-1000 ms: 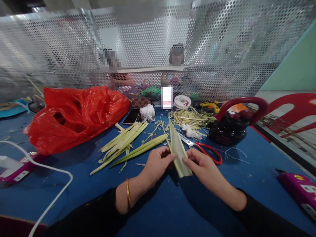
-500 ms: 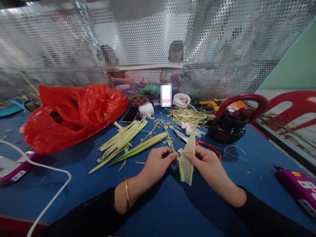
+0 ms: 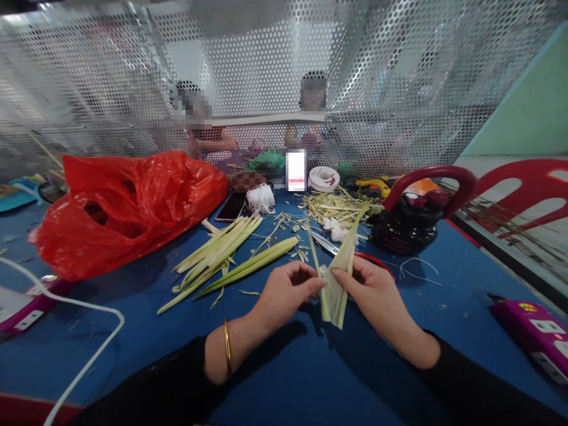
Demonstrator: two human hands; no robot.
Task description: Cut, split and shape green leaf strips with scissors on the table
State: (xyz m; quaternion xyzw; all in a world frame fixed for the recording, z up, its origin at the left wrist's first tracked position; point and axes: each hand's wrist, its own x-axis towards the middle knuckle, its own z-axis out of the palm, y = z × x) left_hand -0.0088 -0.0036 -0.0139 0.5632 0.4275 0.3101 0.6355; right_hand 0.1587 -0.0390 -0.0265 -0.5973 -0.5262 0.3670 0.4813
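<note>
My right hand (image 3: 377, 302) pinches a broad, pale green corn husk (image 3: 339, 281) between thumb and fingers. The husk is folded lengthwise, its narrow tip pointing up and away and its wide end hanging toward me. At its left edge is my left hand (image 3: 286, 296), closed at the fingertips on a thin husk strip (image 3: 314, 251) that sticks up beside the leaf. Whether those fingers also grip the leaf's edge I cannot tell. Behind the husk lie scissors (image 3: 327, 244) with red handles, partly hidden. Left of my hands rest a bundle of husk pieces (image 3: 217, 245) and longer green husks (image 3: 252, 266).
A red plastic bag (image 3: 133, 207) fills the back left. Further back are a phone (image 3: 231, 207), white string (image 3: 261, 199), a ribbon spool (image 3: 323, 177) and shredded scraps (image 3: 337, 207). A dark jug (image 3: 406, 228) stands right, a purple power strip (image 3: 535, 331) nearer. Two people sit behind the perforated screen (image 3: 257, 71).
The thin strip in my left fingers has swung more upright, closer to the leaf. My right hand keeps its pinch on the husk. The whole view has shifted slightly.
</note>
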